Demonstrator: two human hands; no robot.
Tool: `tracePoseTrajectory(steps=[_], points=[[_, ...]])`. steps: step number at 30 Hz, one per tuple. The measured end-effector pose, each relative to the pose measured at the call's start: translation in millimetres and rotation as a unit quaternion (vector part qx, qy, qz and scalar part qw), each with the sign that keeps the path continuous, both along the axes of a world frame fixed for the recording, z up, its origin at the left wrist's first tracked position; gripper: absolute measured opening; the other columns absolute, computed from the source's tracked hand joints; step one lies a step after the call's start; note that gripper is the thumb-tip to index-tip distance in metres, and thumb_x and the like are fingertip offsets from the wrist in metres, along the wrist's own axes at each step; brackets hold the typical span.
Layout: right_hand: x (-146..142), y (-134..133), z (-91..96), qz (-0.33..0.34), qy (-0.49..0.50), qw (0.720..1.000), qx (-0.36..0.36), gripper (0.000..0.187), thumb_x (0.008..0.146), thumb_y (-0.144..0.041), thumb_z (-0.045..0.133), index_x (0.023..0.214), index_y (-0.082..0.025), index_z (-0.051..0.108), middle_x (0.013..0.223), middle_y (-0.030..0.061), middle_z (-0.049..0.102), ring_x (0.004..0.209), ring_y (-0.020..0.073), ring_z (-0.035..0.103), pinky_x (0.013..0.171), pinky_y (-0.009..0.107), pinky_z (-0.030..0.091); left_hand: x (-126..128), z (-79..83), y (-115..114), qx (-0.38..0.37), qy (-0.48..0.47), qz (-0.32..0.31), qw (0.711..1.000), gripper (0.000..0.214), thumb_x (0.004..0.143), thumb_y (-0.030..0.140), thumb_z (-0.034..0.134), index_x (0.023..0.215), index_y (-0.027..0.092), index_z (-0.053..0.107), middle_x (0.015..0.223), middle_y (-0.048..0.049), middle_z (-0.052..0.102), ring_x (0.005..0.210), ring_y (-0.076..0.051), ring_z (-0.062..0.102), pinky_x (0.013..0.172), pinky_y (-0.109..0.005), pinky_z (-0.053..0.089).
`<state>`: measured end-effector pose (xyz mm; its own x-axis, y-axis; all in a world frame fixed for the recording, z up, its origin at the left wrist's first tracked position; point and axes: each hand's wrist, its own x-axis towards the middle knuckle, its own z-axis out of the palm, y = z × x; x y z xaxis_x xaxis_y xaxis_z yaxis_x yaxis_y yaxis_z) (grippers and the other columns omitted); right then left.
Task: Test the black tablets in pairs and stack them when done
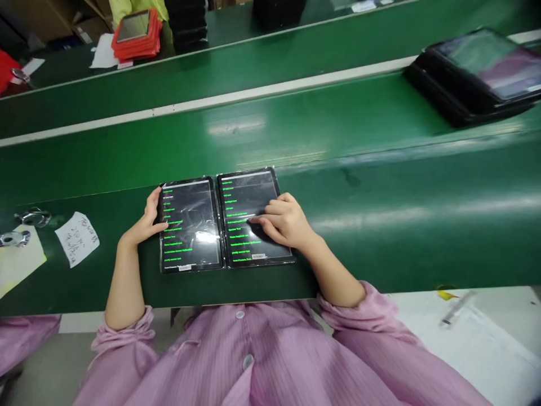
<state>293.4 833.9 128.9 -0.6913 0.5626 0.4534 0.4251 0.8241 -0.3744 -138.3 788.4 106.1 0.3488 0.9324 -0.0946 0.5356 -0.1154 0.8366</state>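
Note:
Two black tablets lie flat, side by side, on the green worktop, both showing a list of green text lines on a dark screen. At the outer edge of the left tablet (194,214) is my left hand (150,220), thumb over the screen and fingers spread along the frame. On the right tablet (253,197), the index finger of my right hand (285,220) points to a line near the middle of the list. The other fingers of that hand are curled in, with nothing held. Clear film appears to cover both tablets, and each has a small white label near its lower edge.
A stack of dark tablets (473,84) stands at the far right. Handwritten paper (78,239) and metal rings (32,217) lie at left. Across the green bench are red-cased items (137,42), a black stack (186,25) and a person's yellow sleeve (127,7).

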Motion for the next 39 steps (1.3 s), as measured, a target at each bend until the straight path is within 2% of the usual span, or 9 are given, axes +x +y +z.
tracePoseTrajectory(steps=[6,11,17,22,27,30,33,36,39], points=[[-3.7,-3.5,-0.2,0.043,-0.012,0.999,0.006,0.043,0.104,-0.025,0.038,0.09,-0.019,0.078,0.065,0.0021,0.06,0.063,0.0167,0.047,0.074,0.038,0.031,-0.5,5.2,-1.5,-0.003,-0.015,-0.042,0.999,0.11,0.088,0.05,0.071,0.158,0.033,-0.012,0.168,-0.0151,-0.015,0.155,-0.039,-0.011,0.124,-0.065,0.004],[-5.8,-4.8,-0.5,0.068,-0.011,0.998,0.002,0.042,0.105,-0.025,0.038,0.097,-0.017,0.078,0.065,0.0021,0.061,0.064,0.017,0.047,0.073,0.038,0.031,-0.1,11.3,-3.8,-0.015,0.026,-0.063,0.998,0.116,0.085,0.05,0.074,0.159,0.034,-0.015,0.168,-0.0141,-0.019,0.155,-0.042,-0.012,0.123,-0.067,0.003],[-7.8,-3.6,-0.6,0.067,-0.035,0.997,-0.007,0.04,0.103,-0.023,0.041,0.091,-0.019,0.078,0.061,0.0013,0.059,0.063,0.0171,0.046,0.071,0.038,0.029,-0.4,10.6,-6.2,-0.015,0.063,-0.05,0.997,0.129,0.076,0.054,0.082,0.159,0.032,-0.014,0.167,-0.0164,-0.018,0.154,-0.046,-0.009,0.122,-0.069,0.008],[0.7,-1.4,0.3,0.003,0.026,0.999,0.02,0.041,0.101,-0.024,0.04,0.091,-0.02,0.079,0.057,0.0008,0.054,0.058,0.016,0.044,0.07,0.039,0.03,-1.5,5.8,-4.5,-0.001,0.005,-0.045,0.999,0.12,0.082,0.055,0.076,0.159,0.032,-0.014,0.168,-0.017,-0.014,0.155,-0.041,-0.007,0.124,-0.065,0.01],[4.5,-0.6,0.3,-0.075,0.055,0.996,-0.014,0.045,0.103,-0.026,0.036,0.097,-0.022,0.08,0.053,-0.0012,0.046,0.056,0.0154,0.043,0.071,0.039,0.03,-2.0,-5.5,-0.3,0.024,-0.017,0.013,0.999,0.108,0.087,0.059,0.068,0.159,0.032,-0.008,0.168,-0.0172,-0.006,0.156,-0.039,-0.001,0.125,-0.065,0.005],[-0.1,-1.3,-0.6,-0.091,0.043,0.994,-0.034,0.045,0.105,-0.031,0.036,0.101,-0.022,0.08,0.065,0.0018,0.054,0.066,0.0175,0.049,0.076,0.04,0.031,-0.9,-10.6,0.8,0.039,-0.009,0.046,0.998,0.102,0.088,0.061,0.064,0.159,0.032,-0.004,0.167,-0.0171,0.0,0.156,-0.04,0.004,0.124,-0.066,0.008],[-3.5,-2.1,-1.1,-0.091,0.036,0.995,-0.032,0.05,0.107,-0.041,0.032,0.107,-0.023,0.079,0.089,0.0076,0.059,0.084,0.0222,0.053,0.081,0.041,0.032,0.3,-13.2,1.2,0.054,0.013,0.069,0.996,0.101,0.088,0.062,0.064,0.159,0.029,-0.001,0.166,-0.0179,0.004,0.155,-0.041,0.008,0.124,-0.066,0.01],[-4.0,-2.7,-1.7,-0.087,0.015,0.996,-0.03,0.052,0.106,-0.046,0.029,0.114,-0.026,0.077,0.111,0.0116,0.057,0.102,0.0272,0.051,0.088,0.045,0.033,1.0,-14.0,1.2,0.052,0.025,0.074,0.996,0.102,0.088,0.062,0.064,0.159,0.028,-0.002,0.166,-0.0191,0.004,0.155,-0.041,0.008,0.124,-0.066,0.01],[-4.6,-3.7,-3.4,-0.075,-0.005,0.997,-0.034,0.047,0.105,-0.044,0.033,0.116,-0.03,0.076,0.125,0.0118,0.053,0.112,0.0307,0.047,0.093,0.049,0.033,2.1,-13.3,0.5,0.051,0.027,0.073,0.996,0.102,0.088,0.063,0.063,0.159,0.028,-0.002,0.166,-0.0186,0.001,0.155,-0.041,0.005,0.124,-0.065,0.008]])
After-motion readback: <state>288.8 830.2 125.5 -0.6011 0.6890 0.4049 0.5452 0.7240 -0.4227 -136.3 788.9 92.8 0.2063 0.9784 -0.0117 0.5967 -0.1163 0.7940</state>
